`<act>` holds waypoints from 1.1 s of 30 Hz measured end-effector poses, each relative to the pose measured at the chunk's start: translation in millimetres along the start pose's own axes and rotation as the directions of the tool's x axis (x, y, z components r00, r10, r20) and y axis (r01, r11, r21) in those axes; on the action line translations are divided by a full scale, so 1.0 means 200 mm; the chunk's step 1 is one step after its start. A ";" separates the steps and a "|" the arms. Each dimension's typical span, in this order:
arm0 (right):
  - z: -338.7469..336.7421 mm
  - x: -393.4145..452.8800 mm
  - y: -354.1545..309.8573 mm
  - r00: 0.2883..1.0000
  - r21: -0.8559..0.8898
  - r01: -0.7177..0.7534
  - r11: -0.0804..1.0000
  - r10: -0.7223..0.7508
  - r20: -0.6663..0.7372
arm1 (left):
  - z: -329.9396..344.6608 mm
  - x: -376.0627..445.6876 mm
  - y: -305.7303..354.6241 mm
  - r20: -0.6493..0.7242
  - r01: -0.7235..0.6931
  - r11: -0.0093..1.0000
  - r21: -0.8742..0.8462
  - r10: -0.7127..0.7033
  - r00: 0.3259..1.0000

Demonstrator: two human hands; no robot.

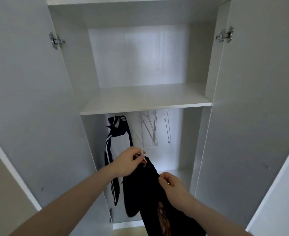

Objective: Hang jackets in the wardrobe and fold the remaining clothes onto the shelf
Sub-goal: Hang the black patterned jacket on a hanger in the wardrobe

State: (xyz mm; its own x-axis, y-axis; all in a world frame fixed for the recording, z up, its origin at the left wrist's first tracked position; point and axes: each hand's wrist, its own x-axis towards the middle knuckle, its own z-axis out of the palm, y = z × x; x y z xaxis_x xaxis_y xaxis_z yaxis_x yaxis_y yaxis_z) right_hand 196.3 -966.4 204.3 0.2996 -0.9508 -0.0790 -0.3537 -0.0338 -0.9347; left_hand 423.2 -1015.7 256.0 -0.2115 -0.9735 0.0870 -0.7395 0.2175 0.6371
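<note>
No legible writing or brand marks are seen anywhere; the only graphic is an orange-brown print low on the black jacket (145,189), too blurred to be read.

The white wardrobe (208,133) is seen with both doors swung wide. The upper shelf (145,99) is shown as a bare white board. In the lower compartment, a navy-and-white striped jacket (117,143) is hung at the far left, and a bunch of bare wire hangers (153,130) is hung to its right, well apart from the side wall.

The black jacket is held near, in front of the lower compartment, draped downward. Its white hanger (141,151) is pinched at the hook by the left hand (128,161), fingers curled together on it. The jacket's right edge is gripped by the right hand (171,183), fingers clamped on the fabric.
</note>
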 end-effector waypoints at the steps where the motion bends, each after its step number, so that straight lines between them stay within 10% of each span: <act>1: 0.03 0.07 0.01 1.000 -0.001 -0.005 1.000 0.005 -0.017 | -0.03 0.05 -0.04 -0.008 0.019 1.000 0.009 -0.019 1.000; 12: 0.31 0.86 0.01 0.984 0.033 -0.093 0.995 0.097 -0.147 | -0.59 0.72 -0.36 -0.641 -0.096 0.995 -0.023 0.059 0.765; 33: 0.53 1.99 -0.21 0.990 -0.061 -0.110 0.992 0.104 -0.098 | -1.10 1.31 -0.86 -0.276 0.360 0.906 0.222 -0.295 0.915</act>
State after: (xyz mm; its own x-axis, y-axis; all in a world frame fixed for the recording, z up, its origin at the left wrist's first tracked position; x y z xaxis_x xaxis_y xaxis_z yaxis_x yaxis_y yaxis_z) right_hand 424.7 -1309.6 175.6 0.1726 -0.9749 -0.1409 -0.4380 0.0521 -0.8975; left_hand 634.4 -1323.3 337.7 0.2016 -0.9740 0.1032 -0.8883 -0.1374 0.4382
